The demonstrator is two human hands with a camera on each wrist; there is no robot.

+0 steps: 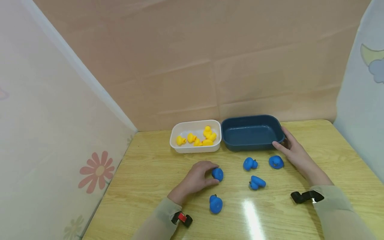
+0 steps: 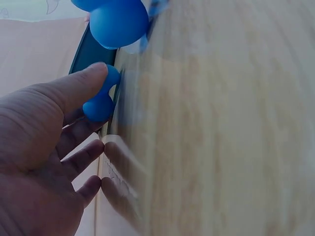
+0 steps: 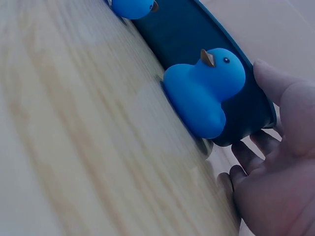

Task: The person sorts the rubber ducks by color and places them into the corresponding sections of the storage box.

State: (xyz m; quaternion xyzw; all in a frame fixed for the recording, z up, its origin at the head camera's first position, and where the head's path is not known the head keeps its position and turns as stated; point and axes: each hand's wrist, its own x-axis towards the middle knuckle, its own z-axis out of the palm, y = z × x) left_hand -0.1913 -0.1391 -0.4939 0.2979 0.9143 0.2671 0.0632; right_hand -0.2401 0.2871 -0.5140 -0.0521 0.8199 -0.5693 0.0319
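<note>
My left hand (image 1: 196, 178) has thumb and fingers on opposite sides of a blue rubber duck (image 1: 217, 174), low over the table. In the left wrist view the thumb overlaps this duck (image 2: 98, 105) and the other fingertips are at the tabletop. My right hand (image 1: 295, 155) grips the right end of a dark blue tub (image 1: 250, 147), thumb at its near corner and fingers round its side. One blue duck (image 3: 197, 98) sits just in front of that corner. Another blue duck (image 1: 216, 204) lies nearer me, below the left hand.
A white tub (image 1: 196, 150) holding several yellow ducks (image 1: 207, 131) stands against the dark blue tub's left side. Two blue ducks lie in front of the dark tub, one upper (image 1: 250, 164) and one lower (image 1: 257, 182). A paper-covered wall (image 1: 210, 66) rises behind.
</note>
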